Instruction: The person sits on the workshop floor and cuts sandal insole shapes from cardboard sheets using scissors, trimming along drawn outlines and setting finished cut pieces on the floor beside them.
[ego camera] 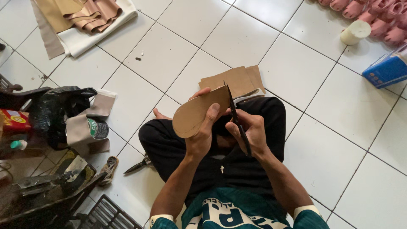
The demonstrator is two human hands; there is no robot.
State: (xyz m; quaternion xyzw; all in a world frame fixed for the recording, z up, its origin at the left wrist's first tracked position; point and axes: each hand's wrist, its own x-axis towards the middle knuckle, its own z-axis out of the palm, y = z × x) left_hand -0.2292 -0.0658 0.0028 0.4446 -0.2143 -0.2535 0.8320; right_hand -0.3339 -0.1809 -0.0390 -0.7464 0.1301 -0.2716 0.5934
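- Left hand point(202, 135) grips a tan sole-shaped piece point(196, 113): thumb laid across its near face, fingers closed behind it, the piece held up over the lap.
- Right hand point(251, 132) is closed around the handles of dark scissors point(237, 121); the blades point up and away, and the tip meets the right edge of the piece.
- A thin drawn outline shows on the piece, curving round its lower left end. Judgement: the cut should follow just along this line, with the left hand turning the piece into the blades rather than the scissors swinging round it.
- Judgement: keep the left thumb clear of the blade path; it lies just beside the scissors at present.
- Judgement: short bites near the pivot give better control on the rounded ends than long strokes with the tips.
- Directly beyond the grip, a stack of tan sheets point(239, 80) rests on the white tiled floor point(322, 127), touching the knee of the person's crossed legs in black trousers.
- Below and to the left of the grip, a second pair of shears point(137, 166) lies on the floor beside the thigh.
- Further left: a tin point(98, 128) wrapped in grey material, and a black bag point(59, 108).
- Far upper left: folded beige and white sheets point(85, 21).
- Far upper right: a pale roll point(355, 32), pink moulded shoes point(381, 17) and a blue box point(388, 70), all well apart from the hands.
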